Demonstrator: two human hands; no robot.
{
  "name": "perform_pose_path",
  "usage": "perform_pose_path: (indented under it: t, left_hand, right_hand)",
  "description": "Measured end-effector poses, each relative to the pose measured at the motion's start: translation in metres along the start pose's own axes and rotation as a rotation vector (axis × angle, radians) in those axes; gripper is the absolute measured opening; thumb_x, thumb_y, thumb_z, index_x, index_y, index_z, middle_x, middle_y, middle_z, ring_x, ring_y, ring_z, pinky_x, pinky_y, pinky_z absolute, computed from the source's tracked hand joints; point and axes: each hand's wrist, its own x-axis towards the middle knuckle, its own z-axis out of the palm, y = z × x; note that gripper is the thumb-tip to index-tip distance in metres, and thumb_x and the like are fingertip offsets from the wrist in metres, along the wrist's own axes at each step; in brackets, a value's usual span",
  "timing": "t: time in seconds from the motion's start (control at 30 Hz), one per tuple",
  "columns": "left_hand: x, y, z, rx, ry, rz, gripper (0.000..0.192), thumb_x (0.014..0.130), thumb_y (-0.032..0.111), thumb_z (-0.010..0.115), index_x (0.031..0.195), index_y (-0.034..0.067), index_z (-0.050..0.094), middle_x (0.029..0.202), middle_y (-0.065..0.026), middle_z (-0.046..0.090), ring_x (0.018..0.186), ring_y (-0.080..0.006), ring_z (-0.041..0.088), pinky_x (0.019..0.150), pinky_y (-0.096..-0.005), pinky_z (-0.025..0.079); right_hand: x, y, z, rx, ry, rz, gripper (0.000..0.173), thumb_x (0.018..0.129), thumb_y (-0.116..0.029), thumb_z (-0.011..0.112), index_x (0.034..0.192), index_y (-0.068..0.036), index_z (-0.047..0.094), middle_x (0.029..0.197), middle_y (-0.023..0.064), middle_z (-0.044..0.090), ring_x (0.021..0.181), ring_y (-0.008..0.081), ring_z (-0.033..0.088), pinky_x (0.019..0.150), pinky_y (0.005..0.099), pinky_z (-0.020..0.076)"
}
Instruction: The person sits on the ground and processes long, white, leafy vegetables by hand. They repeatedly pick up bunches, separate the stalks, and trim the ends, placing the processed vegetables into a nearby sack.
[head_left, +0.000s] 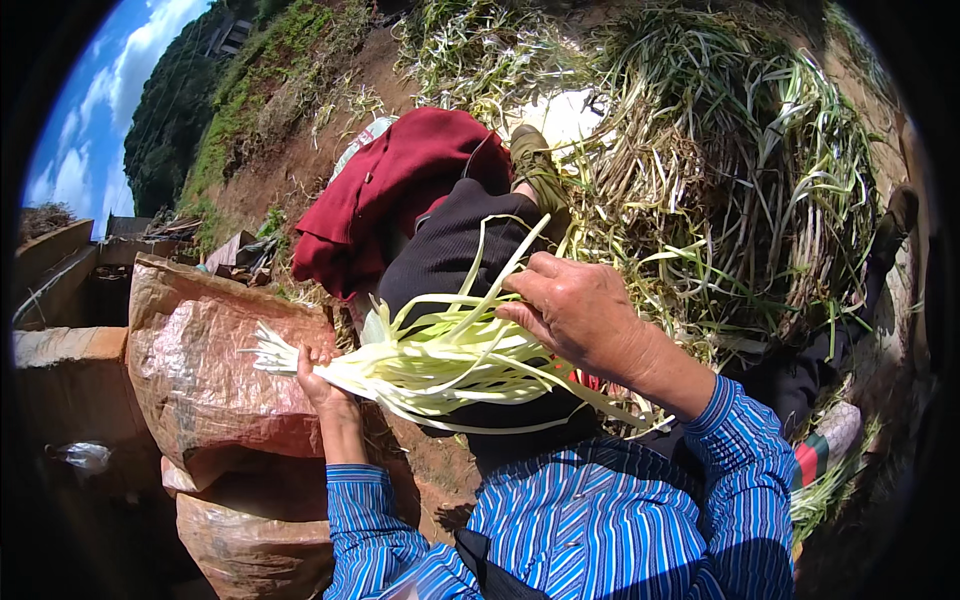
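Note:
My left hand (328, 390) is closed around the lower part of a bunch of pale yellow-green leafy stalks (442, 360), perhaps blanched chives or young garlic. Their white root ends (274, 351) stick out to the left past my fingers. Loose leaves fan out to the right across my dark-clad lap (450, 232). At the leafy side, my right hand (581, 319) pinches pale leaves between thumb and fingers. One longer leaf rises beside those fingertips. My right palm is turned away from view.
An open brown woven-plastic sack (225, 367) stands at the left by a low wall (71, 346). A dark red garment (405, 187) lies ahead. A large heap of unsorted green stalks (720, 172) fills the upper right. A shoe (536, 169) rests near its edge.

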Motion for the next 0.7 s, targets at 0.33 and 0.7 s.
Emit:
perform_pose_path:
  t: [0.33,0.7]
  left_hand:
    - [0.006,-0.002,-0.006,-0.038,-0.013,0.012,0.024,0.087,0.022,0.046,0.067,0.013,0.038,0.055,0.0018,0.033,0.048,-0.0095,0.035,0.054,-0.0256,0.041]
    - [-0.034,0.028,0.03,-0.009,-0.277,0.249,0.029,0.089,0.022,0.045,0.063,0.014,0.036,0.054,0.0039,0.033,0.05,-0.008,0.036,0.061,-0.0293,0.039]
  right_hand:
    - [0.005,0.004,0.027,0.482,0.124,0.004,0.026,0.069,0.007,0.049,0.092,-0.003,0.056,0.069,0.0095,0.051,0.059,0.0222,0.053,0.054,0.0287,0.0418]
    - [-0.061,0.11,-0.022,-0.212,0.285,0.744,0.026,0.083,-0.017,0.054,0.106,-0.008,0.057,0.085,0.0123,0.061,0.076,0.0281,0.059,0.067,0.0338,0.046]
